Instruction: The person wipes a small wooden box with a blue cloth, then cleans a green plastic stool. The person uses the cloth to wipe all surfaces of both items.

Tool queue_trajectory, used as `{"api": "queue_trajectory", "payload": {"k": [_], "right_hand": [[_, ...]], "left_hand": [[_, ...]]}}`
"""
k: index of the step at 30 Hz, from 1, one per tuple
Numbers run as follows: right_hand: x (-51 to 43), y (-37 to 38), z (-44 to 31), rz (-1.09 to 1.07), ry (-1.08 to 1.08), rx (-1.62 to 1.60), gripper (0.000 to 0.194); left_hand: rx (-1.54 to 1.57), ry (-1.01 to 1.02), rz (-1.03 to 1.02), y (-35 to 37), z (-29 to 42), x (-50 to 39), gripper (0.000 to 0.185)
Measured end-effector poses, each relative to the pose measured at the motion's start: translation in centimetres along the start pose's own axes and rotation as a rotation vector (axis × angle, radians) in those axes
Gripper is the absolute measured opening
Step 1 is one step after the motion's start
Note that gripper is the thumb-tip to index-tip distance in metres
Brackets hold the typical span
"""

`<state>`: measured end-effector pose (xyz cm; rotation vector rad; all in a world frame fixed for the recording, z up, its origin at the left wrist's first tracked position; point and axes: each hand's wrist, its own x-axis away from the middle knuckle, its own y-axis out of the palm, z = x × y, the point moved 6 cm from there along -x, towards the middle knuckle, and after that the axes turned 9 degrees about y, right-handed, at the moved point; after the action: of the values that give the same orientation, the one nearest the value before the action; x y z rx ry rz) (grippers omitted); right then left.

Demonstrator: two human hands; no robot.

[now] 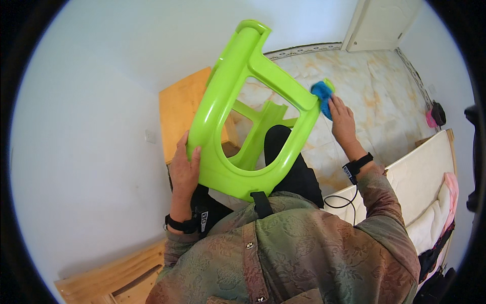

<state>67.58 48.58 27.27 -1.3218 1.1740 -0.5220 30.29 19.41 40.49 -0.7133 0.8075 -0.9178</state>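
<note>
A bright green moulded plastic piece of furniture (212, 167), likely a stool or chair, is tilted in front of my body. Large openings show through it. My left hand (185, 167) grips its lower left edge, thumb on the near face. In my right hand (341, 116) is a blue cloth (322, 93) with a yellow-green part, pressed at the right side of the green plastic, by the corner of a crossbar. My fingers hide some of the cloth. A black-trousered knee (279, 142) shows through the opening.
A wooden cabinet (182, 102) stands behind the green plastic, beside the white wall (83, 114). On the right is a bed with a pale mattress (417, 152). Marbled floor tiles (364, 87) lead to a white door (379, 26). A black cable (338, 207) hangs from my right wrist.
</note>
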Motion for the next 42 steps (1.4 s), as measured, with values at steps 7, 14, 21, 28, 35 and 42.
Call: {"api": "queue_trajectory", "payload": {"k": [7,14,21,28,35,42], "right_hand": [[-1.2,4.2,7.6,-0.162,0.875,-1.423,0.041],[-1.5,0.8,-4.5,0.139,0.353,-0.455,0.041],[9.9,-4.2,-12.5,-0.331,-0.152,-0.738,0.052],[7.9,-3.4,-10.2,-0.374,-0.400,-0.505,0.057],[1.2,-3.5,-9.4,-0.116,-0.320,-0.451,0.036],[13.0,-4.8,-17.7,-0.360,-0.682,-0.688,0.042]], "left_hand": [[-0.004,0.063,0.030,-0.4,0.2,0.2,0.048],[-0.031,0.012,0.015,-0.1,-0.6,0.9,0.048],[-0.072,-0.025,-0.008,0.1,-0.7,0.8,0.048],[-0.055,0.025,0.029,-0.1,-0.5,1.0,0.048],[-0.025,0.003,0.021,-0.2,-1.1,1.3,0.048],[-0.044,0.012,0.012,0.1,-1.9,1.5,0.048]]}}
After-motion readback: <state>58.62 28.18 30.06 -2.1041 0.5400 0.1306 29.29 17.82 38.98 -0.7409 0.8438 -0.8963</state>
